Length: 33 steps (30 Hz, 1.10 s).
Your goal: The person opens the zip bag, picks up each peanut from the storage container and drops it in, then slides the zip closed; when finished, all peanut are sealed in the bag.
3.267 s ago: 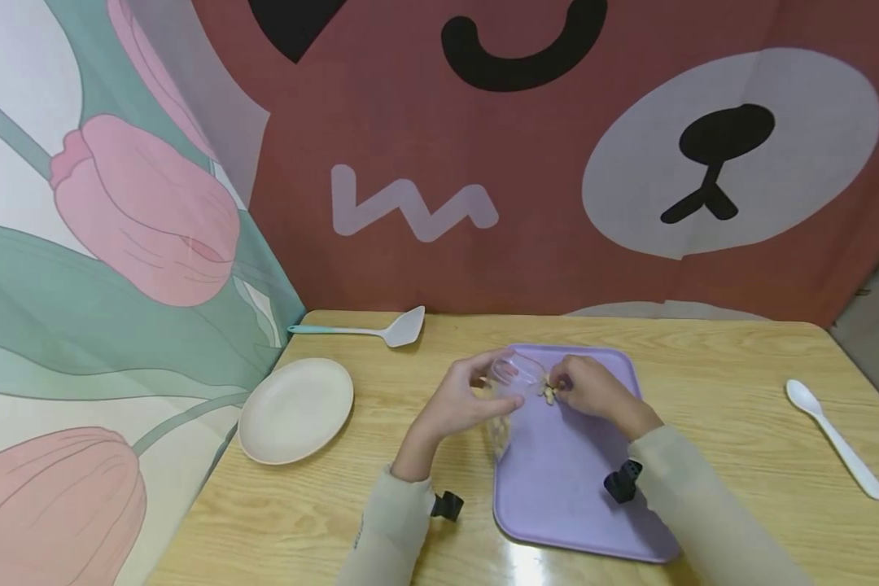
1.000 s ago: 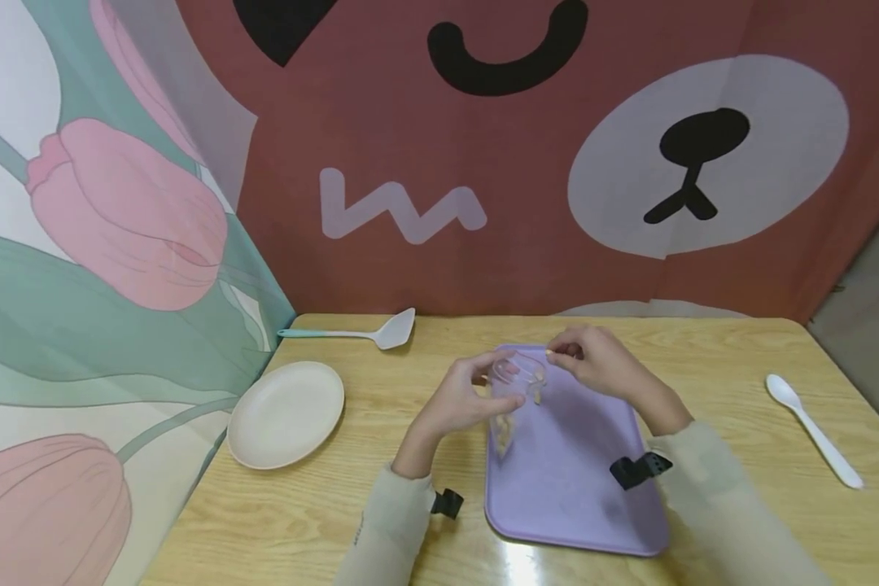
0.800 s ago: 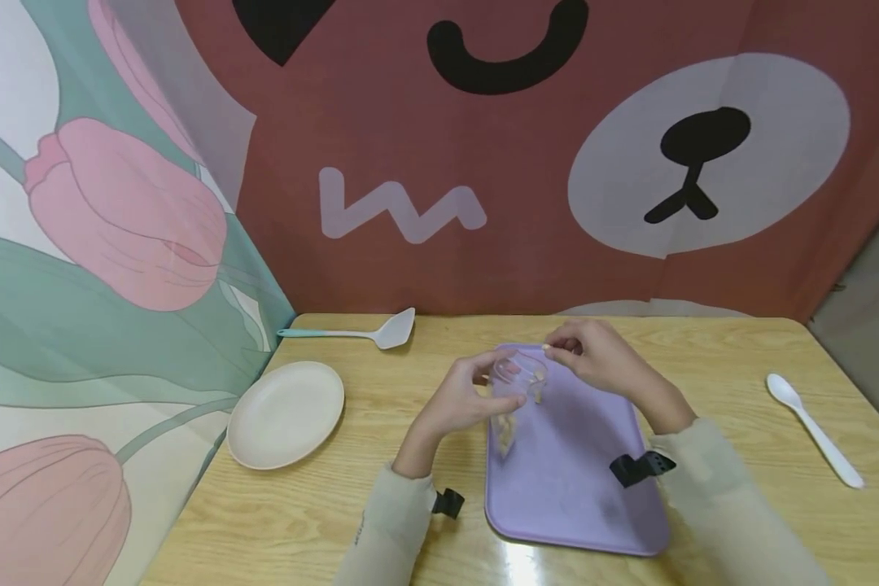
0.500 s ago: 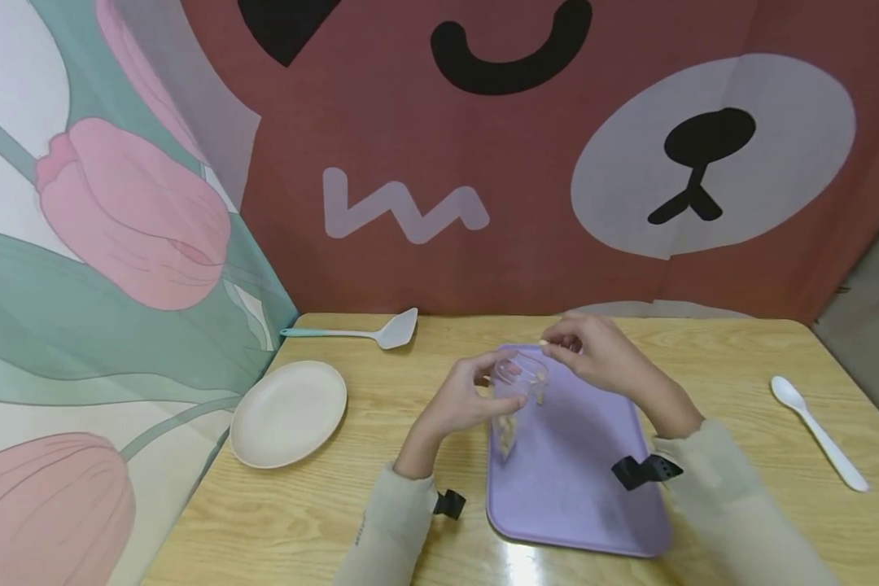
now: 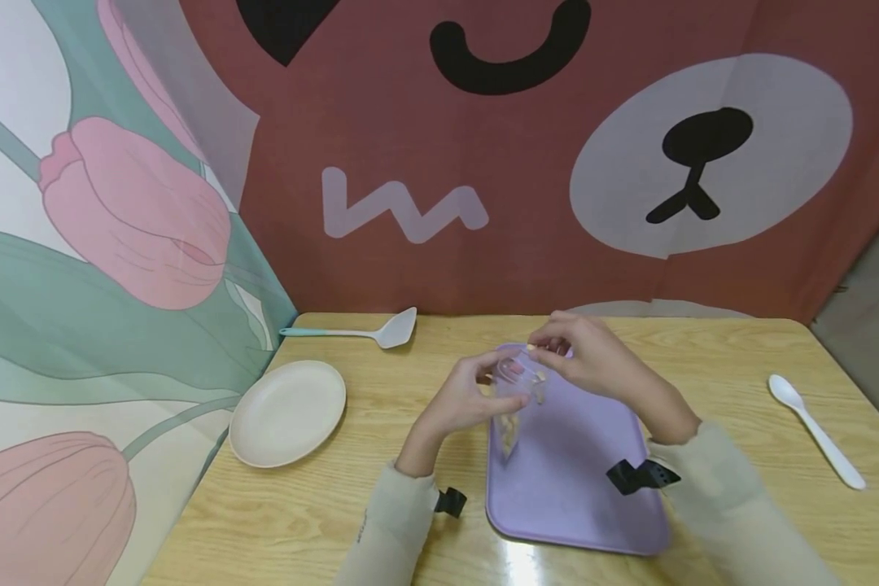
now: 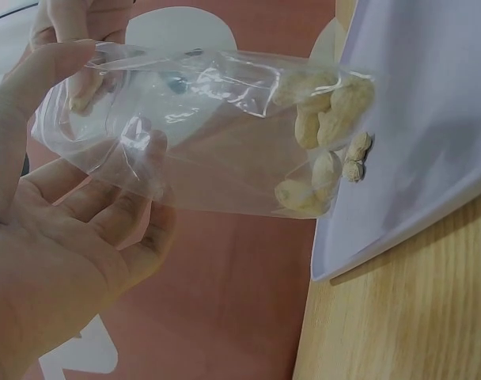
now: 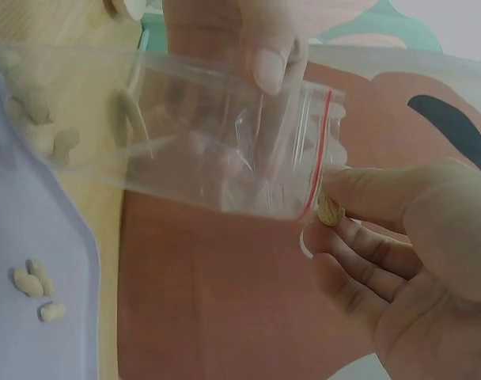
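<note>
Peanut (image 7: 331, 211), pinched by the fingers of the right hand (image 5: 593, 356), is at the mouth of the clear bag (image 6: 232, 150), right of centre in the head view; the left hand (image 5: 469, 397) holds it between thumb and fingers. If the mouth sags or the pinch slips, the peanut could drop onto the purple tray (image 5: 575, 496).

No text, brand or number could be read. Small dark lettering (image 5: 362, 526) stood on the person's left sleeve (image 5: 394, 513), too small and blurred to make out. Pale zigzag (image 5: 404, 212) on the red backdrop (image 5: 527, 252) looked roughly like a letter m, but couldn't tell if it was writing.
</note>
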### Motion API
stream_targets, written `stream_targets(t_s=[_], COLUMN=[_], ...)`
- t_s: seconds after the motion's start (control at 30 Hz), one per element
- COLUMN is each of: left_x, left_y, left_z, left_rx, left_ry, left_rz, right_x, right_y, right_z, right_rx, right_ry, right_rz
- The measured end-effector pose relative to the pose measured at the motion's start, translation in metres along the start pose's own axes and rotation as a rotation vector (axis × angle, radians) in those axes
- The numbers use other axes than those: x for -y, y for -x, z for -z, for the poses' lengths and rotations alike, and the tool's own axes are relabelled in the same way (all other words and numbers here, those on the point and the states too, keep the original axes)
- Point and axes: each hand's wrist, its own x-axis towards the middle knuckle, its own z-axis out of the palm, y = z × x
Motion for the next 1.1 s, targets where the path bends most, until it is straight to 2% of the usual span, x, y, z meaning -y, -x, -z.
stream_targets(t_s=[0.4, 0.7, 0.93, 1.1], left_x=[0.0, 0.001, 0.003, 0.005], left_y=[0.0, 0.002, 0.005, 0.008], left_z=[0.001, 0.005, 0.012, 0.016], left_rx=[-0.011, -0.017, -0.057, -0.09], left_ry=[-0.009, -0.003, -0.009, 0.006], left_rz=[-0.026, -0.032, -0.006, -0.014], right_x=[0.01, 0.013, 0.005, -0.008], right_y=[-0.004, -0.005, -0.002, 0.001], right_z=[-0.006, -0.007, -0.002, 0.002], right_rx=[0.032, 0.021, -0.039, -0.081], right_ry=[-0.02, -0.015, -0.009, -0.019], right_rz=[0.024, 0.02, 0.001, -0.053])
